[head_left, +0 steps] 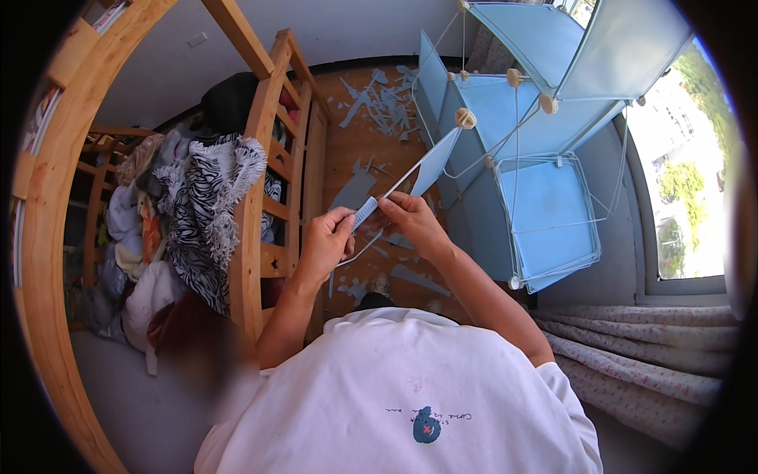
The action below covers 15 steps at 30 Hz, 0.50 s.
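Note:
Near the middle, my left hand (pixel 325 241) pinches a small light blue ribbed piece (pixel 365 213) between thumb and fingers. My right hand (pixel 412 225) has its fingers closed at the upper end of that piece, on a thin white wire rod (pixel 404 177). The rod slants up and right to a round beige connector (pixel 466 118), with a blue panel (pixel 436 163) along its lower side. More white wire (pixel 365 251) runs below my hands. My fingers partly hide where the piece meets the wire.
Right of my hands stands a blue panel rack (pixel 474 209) with wire edges and beige connectors, beside a bright window (pixel 683 158) and a curtain (pixel 632 347). Pale torn scraps (pixel 383 107) litter the wooden floor. At left, a wooden bed frame (pixel 260 158) holds heaped clothes and a zebra-patterned blanket (pixel 207 197).

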Tool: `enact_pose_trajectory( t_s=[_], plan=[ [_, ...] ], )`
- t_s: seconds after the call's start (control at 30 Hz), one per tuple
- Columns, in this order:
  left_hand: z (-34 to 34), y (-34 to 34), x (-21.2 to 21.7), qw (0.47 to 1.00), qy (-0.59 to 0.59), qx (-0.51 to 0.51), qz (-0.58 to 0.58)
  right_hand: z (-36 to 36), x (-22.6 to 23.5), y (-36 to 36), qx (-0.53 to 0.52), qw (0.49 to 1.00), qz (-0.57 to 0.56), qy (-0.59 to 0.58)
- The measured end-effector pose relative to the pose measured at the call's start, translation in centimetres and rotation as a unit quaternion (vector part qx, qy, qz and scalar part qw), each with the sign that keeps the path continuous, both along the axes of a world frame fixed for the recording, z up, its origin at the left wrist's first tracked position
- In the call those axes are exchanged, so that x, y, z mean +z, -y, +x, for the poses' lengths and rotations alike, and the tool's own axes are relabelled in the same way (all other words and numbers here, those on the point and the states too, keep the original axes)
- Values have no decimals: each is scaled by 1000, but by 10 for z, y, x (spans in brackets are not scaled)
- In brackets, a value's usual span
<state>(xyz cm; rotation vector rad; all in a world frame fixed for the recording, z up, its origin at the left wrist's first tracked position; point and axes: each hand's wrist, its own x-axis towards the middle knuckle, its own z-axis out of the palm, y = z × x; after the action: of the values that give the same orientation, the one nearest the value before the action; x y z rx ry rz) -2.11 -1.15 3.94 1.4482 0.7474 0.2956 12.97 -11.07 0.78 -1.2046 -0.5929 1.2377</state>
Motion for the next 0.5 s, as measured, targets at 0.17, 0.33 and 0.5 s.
enact_pose_trajectory(
  t_s=[0.17,0.33,0.5],
  plan=[
    [4,-4,-8,999,-5,11,42,-2,-2,-3,-26,1000,-13,-10],
    [13,-15,-12,994,-23,-28,99,-4,-2,-6,-2,999,-17,40],
    [20,-28,-15,992,-17,-75,100,-4,-8,-13,-1,998,-20,62]
  ],
)
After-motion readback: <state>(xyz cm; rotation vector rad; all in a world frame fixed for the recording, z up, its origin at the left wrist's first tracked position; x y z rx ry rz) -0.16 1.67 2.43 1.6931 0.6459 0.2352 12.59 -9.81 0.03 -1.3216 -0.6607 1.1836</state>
